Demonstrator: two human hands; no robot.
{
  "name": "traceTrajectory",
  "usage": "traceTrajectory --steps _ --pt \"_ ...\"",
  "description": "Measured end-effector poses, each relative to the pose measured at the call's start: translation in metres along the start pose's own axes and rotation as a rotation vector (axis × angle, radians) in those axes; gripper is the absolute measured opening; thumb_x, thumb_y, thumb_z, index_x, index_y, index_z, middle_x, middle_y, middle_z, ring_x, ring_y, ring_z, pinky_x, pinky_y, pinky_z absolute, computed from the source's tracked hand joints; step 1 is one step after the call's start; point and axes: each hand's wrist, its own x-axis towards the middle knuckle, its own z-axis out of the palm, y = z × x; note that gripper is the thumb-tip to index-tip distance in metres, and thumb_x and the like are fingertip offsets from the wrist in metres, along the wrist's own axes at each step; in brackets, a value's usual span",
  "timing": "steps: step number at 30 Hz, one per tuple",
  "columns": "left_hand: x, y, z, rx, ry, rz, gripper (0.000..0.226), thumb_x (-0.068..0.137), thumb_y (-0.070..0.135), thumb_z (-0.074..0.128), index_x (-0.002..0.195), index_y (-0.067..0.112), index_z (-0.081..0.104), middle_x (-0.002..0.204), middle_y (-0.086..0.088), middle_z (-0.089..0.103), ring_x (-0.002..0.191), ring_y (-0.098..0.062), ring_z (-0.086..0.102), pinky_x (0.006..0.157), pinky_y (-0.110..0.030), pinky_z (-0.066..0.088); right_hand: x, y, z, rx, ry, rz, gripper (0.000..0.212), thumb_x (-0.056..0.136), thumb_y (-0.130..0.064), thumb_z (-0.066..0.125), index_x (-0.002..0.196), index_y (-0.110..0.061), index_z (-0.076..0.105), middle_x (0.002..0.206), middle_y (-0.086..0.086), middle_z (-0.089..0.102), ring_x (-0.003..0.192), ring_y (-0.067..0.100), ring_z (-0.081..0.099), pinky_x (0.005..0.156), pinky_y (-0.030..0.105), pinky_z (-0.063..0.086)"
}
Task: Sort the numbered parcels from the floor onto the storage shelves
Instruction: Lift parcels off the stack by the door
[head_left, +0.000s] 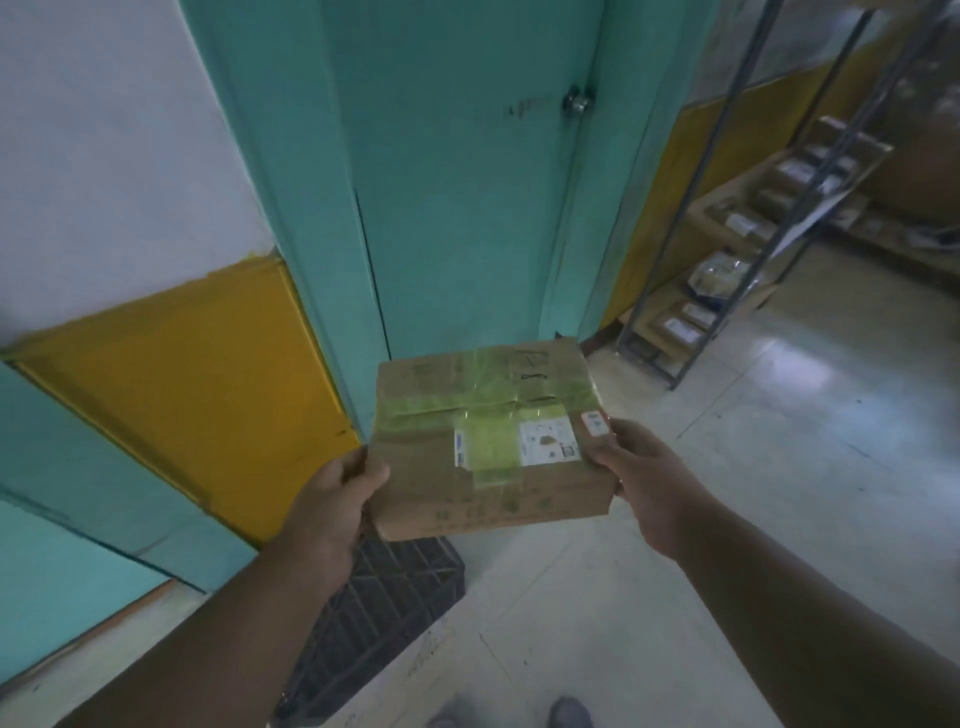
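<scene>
— While both arms reach forward, what do they carry?
— A flat cardboard parcel (488, 441), held level in the air in front of a teal door (457, 197). The left hand (337, 493) grips its left edge, thumb curled over the top. The right hand (639, 467) grips the right edge, thumb pressed on the top face near a small sticker.

— Anything written on it?
— Yellowish tape crosses the top, and a white label (549, 441) sits near the right edge. Dark handwriting shows towards the far side, but it is too blurred to read.

— And what lies below?
— A dark plastic crate (374, 618) stands on the pale tiled floor (779, 441), partly under the parcel. The toe of a shoe (571, 714) shows at the bottom.

— The shelves?
— A metal shelving rack (737, 249) stands to the right, well apart from the parcel, with small boxes (675, 328) on its lower levels.
</scene>
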Motion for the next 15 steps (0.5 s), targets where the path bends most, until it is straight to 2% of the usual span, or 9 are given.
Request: traceTrajectory --steps 2,4,8,11,13,15 --pt "0.006 -0.008 0.01 0.056 -0.023 -0.025 0.035 0.097 0.004 0.059 0.131 0.012 0.058 0.111 -0.001 0.065 0.102 -0.026 0.063 0.101 -0.053 0.048 -0.003 0.005 -0.012 -0.014 0.035 -0.022 0.023 0.094 -0.016 0.064 0.116 -0.021 0.063 0.101 -0.001 0.075 0.098 0.022 0.07 0.084 0.041 0.057" --pt "0.013 -0.015 0.029 0.083 -0.05 -0.041 0.038 0.095 -0.001 0.058 0.131 0.012 0.059 0.114 -0.002 0.066 0.104 -0.026 0.063 0.099 -0.051 0.049 -0.005 0.006 -0.032 -0.027 0.07 -0.033 0.021 0.092 -0.01 0.065 0.111 -0.02 0.064 0.1 -0.001 0.074 0.097 0.021 0.07 0.08 0.037 0.056" --pt "0.029 -0.025 0.084 0.096 -0.135 -0.038 0.04 0.092 -0.008 0.057 0.126 0.013 0.059 0.12 -0.003 0.066 0.099 -0.019 0.064 0.082 -0.036 0.052 -0.003 0.009 -0.084 -0.022 0.139 -0.033 0.021 0.09 -0.007 0.066 0.107 -0.019 0.062 0.103 0.004 0.072 0.095 0.02 0.07 0.074 0.031 0.054" --pt "0.038 -0.03 0.138 0.101 -0.185 -0.027 0.044 0.089 -0.013 0.058 0.128 0.007 0.055 0.119 -0.007 0.065 0.091 -0.019 0.065 0.072 -0.033 0.051 0.008 0.012 -0.133 -0.009 0.187 -0.033 0.022 0.089 -0.006 0.068 0.106 -0.018 0.061 0.103 0.007 0.072 0.091 0.02 0.072 0.069 0.027 0.054" --pt "0.042 -0.03 0.178 0.097 -0.223 -0.009 0.042 0.088 -0.016 0.057 0.123 0.007 0.057 0.119 -0.008 0.065 0.09 -0.02 0.065 0.073 -0.034 0.051 0.019 0.009 -0.169 -0.01 0.216 -0.031 0.022 0.088 -0.006 0.069 0.105 -0.018 0.061 0.104 0.008 0.072 0.091 0.021 0.072 0.071 0.028 0.055" --pt "0.046 -0.029 0.22 0.108 -0.259 0.015 0.041 0.086 -0.018 0.057 0.113 0.012 0.06 0.116 -0.004 0.065 0.091 -0.02 0.066 0.081 -0.038 0.053 0.03 0.003 -0.206 -0.001 0.239 -0.041 0.022 0.089 -0.008 0.069 0.105 -0.018 0.06 0.106 0.008 0.07 0.094 0.022 0.071 0.076 0.033 0.057"
